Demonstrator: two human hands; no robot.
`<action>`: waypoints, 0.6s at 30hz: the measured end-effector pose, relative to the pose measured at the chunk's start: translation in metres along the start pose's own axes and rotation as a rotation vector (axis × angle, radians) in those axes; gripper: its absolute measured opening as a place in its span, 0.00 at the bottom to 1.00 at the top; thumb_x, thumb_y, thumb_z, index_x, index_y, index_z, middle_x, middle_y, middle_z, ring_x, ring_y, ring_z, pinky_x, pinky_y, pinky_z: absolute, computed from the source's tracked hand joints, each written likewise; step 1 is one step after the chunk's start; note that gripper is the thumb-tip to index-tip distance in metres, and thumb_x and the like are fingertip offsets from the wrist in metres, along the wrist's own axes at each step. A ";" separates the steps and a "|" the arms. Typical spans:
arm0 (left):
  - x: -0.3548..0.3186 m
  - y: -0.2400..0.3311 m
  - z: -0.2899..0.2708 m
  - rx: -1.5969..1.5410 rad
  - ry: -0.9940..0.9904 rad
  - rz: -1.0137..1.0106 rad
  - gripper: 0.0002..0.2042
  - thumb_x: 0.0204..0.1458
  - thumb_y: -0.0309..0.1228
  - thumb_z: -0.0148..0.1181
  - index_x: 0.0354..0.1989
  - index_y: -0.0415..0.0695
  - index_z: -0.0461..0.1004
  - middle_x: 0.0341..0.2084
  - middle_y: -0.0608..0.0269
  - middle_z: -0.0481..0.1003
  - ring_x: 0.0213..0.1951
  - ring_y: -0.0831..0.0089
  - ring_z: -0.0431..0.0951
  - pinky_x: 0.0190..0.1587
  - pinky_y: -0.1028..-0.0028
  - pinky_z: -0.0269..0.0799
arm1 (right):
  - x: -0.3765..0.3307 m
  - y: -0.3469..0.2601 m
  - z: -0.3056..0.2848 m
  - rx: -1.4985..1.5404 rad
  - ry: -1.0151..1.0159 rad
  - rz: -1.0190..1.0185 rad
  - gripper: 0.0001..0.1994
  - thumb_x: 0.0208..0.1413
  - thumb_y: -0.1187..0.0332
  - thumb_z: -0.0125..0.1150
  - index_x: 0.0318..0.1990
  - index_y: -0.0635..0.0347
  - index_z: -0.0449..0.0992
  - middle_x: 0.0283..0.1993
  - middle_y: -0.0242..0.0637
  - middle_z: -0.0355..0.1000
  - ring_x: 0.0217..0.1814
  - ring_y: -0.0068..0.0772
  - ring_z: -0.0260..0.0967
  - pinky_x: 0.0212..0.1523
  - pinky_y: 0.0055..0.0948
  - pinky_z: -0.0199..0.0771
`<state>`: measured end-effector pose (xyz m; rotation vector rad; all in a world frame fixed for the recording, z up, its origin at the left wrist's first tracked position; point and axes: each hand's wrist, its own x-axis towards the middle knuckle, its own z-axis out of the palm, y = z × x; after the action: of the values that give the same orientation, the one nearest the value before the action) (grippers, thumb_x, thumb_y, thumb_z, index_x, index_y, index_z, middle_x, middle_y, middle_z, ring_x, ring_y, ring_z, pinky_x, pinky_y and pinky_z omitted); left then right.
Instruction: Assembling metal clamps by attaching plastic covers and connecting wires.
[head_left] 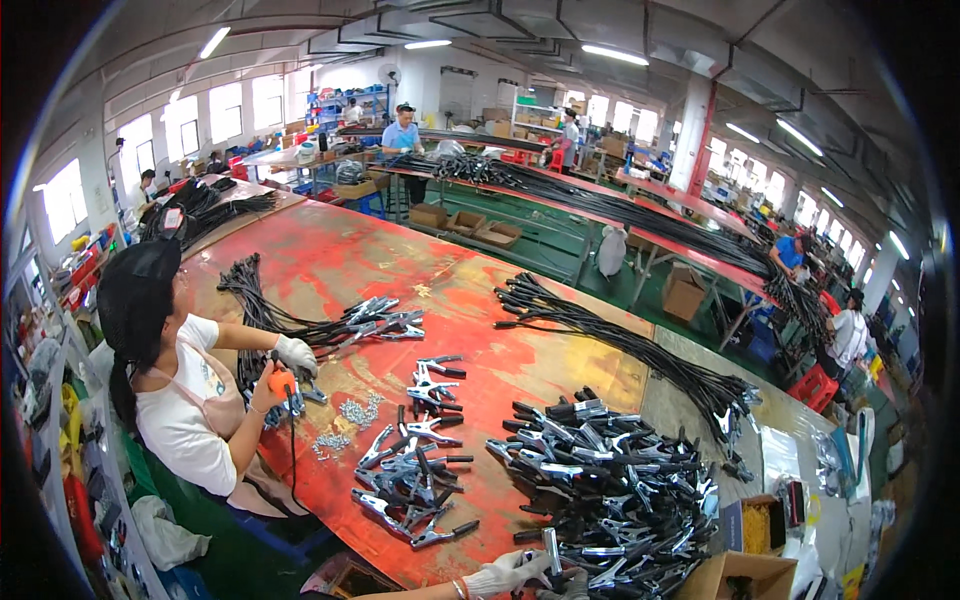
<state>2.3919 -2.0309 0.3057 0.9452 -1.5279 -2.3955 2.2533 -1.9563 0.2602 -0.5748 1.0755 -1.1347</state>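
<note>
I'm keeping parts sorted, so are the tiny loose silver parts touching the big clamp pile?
Apart. The head view shows tabletop and a smaller clamp group lying between the tiny silver parts and the big clamp pile.

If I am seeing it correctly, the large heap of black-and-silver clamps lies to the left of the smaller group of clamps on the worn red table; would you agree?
Not quite: the head view shows the large heap of black-and-silver clamps lying to the right of the smaller group of clamps on the worn red table.
</note>
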 end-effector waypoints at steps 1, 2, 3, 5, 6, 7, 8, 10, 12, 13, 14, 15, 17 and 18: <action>0.002 -0.012 -0.004 -0.036 -0.051 0.068 0.23 0.56 0.50 0.51 0.49 0.44 0.70 0.36 0.67 0.73 0.31 0.81 0.69 0.31 0.81 0.66 | -0.001 0.003 0.000 0.061 -0.002 0.001 0.28 0.52 0.52 0.57 0.58 0.49 0.59 0.58 0.39 0.55 0.56 0.39 0.58 0.54 0.30 0.62; 0.004 -0.021 -0.009 -0.073 -0.104 0.136 0.22 0.56 0.49 0.52 0.50 0.44 0.70 0.36 0.67 0.73 0.33 0.81 0.70 0.33 0.80 0.67 | -0.003 0.006 0.002 0.118 -0.007 -0.003 0.29 0.52 0.51 0.57 0.59 0.49 0.58 0.60 0.39 0.54 0.57 0.40 0.58 0.55 0.30 0.61; 0.005 -0.025 -0.016 -0.002 -0.115 0.147 0.21 0.57 0.47 0.51 0.50 0.43 0.69 0.36 0.67 0.73 0.35 0.81 0.70 0.36 0.79 0.68 | -0.003 0.011 0.000 0.183 -0.012 -0.011 0.30 0.51 0.51 0.57 0.60 0.48 0.58 0.61 0.40 0.53 0.59 0.40 0.57 0.56 0.30 0.61; -0.004 -0.032 -0.031 0.141 -0.129 0.163 0.20 0.58 0.44 0.51 0.51 0.43 0.69 0.37 0.67 0.73 0.38 0.81 0.70 0.42 0.77 0.68 | -0.005 0.023 0.002 0.288 -0.047 -0.023 0.32 0.51 0.50 0.57 0.62 0.47 0.56 0.64 0.40 0.51 0.61 0.42 0.56 0.58 0.30 0.60; -0.017 -0.006 -0.036 0.365 -0.096 -0.013 0.20 0.59 0.43 0.50 0.54 0.42 0.67 0.39 0.64 0.73 0.42 0.80 0.70 0.45 0.75 0.67 | -0.007 0.030 0.000 0.324 -0.058 -0.040 0.33 0.51 0.49 0.57 0.63 0.47 0.55 0.65 0.40 0.50 0.63 0.43 0.55 0.59 0.30 0.60; -0.015 -0.029 -0.054 0.288 -0.145 0.028 0.23 0.58 0.45 0.50 0.55 0.42 0.65 0.42 0.62 0.73 0.43 0.78 0.71 0.47 0.74 0.68 | -0.009 0.038 0.002 0.325 -0.085 -0.059 0.34 0.50 0.49 0.57 0.64 0.46 0.54 0.67 0.40 0.49 0.64 0.44 0.55 0.59 0.30 0.59; -0.027 -0.017 -0.061 0.282 -0.176 0.012 0.25 0.58 0.47 0.48 0.57 0.42 0.63 0.43 0.59 0.73 0.44 0.75 0.72 0.48 0.72 0.68 | -0.010 0.042 0.002 0.274 -0.093 -0.101 0.35 0.50 0.49 0.58 0.65 0.45 0.54 0.68 0.40 0.48 0.65 0.44 0.54 0.60 0.30 0.59; -0.045 -0.012 -0.079 -0.040 -0.227 -0.205 0.29 0.58 0.53 0.42 0.60 0.43 0.59 0.46 0.54 0.72 0.45 0.71 0.73 0.47 0.72 0.70 | -0.017 0.019 0.016 -0.277 -0.089 -0.218 0.30 0.50 0.52 0.57 0.60 0.47 0.59 0.58 0.39 0.56 0.57 0.41 0.59 0.54 0.31 0.62; -0.065 -0.017 -0.097 -0.613 -0.500 -0.176 0.38 0.54 0.63 0.35 0.64 0.45 0.52 0.51 0.45 0.67 0.48 0.64 0.74 0.46 0.68 0.73 | -0.032 -0.034 0.037 -1.306 0.060 -0.380 0.18 0.51 0.59 0.57 0.50 0.52 0.71 0.35 0.37 0.72 0.38 0.34 0.70 0.39 0.32 0.69; -0.069 -0.013 -0.094 -0.706 -0.490 -0.208 0.39 0.53 0.63 0.37 0.64 0.44 0.52 0.52 0.47 0.67 0.48 0.63 0.74 0.49 0.65 0.71 | -0.030 -0.036 0.033 -1.643 -0.014 -0.529 0.21 0.49 0.59 0.58 0.51 0.50 0.71 0.35 0.39 0.72 0.38 0.38 0.71 0.39 0.35 0.69; -0.068 -0.010 -0.087 -0.806 -0.465 -0.241 0.40 0.52 0.64 0.39 0.63 0.42 0.53 0.52 0.49 0.68 0.48 0.62 0.74 0.51 0.62 0.70 | -0.029 -0.053 0.043 -1.624 -0.164 -0.396 0.24 0.45 0.58 0.59 0.53 0.48 0.70 0.35 0.41 0.73 0.39 0.43 0.72 0.38 0.41 0.69; -0.068 -0.009 -0.083 -0.908 -0.444 -0.271 0.42 0.50 0.65 0.42 0.63 0.41 0.53 0.53 0.51 0.68 0.48 0.61 0.73 0.54 0.59 0.68 | -0.028 -0.068 0.051 -1.677 -0.292 -0.372 0.24 0.45 0.58 0.58 0.54 0.47 0.69 0.34 0.40 0.72 0.38 0.42 0.72 0.36 0.42 0.69; -0.060 -0.031 -0.089 -0.665 -0.170 -0.446 0.35 0.55 0.59 0.44 0.60 0.40 0.59 0.54 0.55 0.67 0.51 0.65 0.72 0.54 0.66 0.68 | -0.023 -0.076 0.054 -1.733 -0.476 -0.459 0.23 0.48 0.56 0.57 0.54 0.48 0.69 0.32 0.39 0.72 0.37 0.42 0.72 0.34 0.42 0.69; -0.055 -0.029 -0.083 -0.523 -0.176 -0.387 0.31 0.56 0.54 0.46 0.59 0.40 0.61 0.52 0.55 0.69 0.49 0.66 0.73 0.52 0.67 0.70 | -0.023 -0.084 0.056 -1.780 -0.544 -0.482 0.23 0.49 0.56 0.56 0.53 0.49 0.69 0.31 0.40 0.71 0.36 0.42 0.72 0.33 0.42 0.69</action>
<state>2.4886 -2.0567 0.2810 0.9904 -0.7192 -2.9918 2.2667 -1.9739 0.3618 -2.4393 1.2515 -0.0144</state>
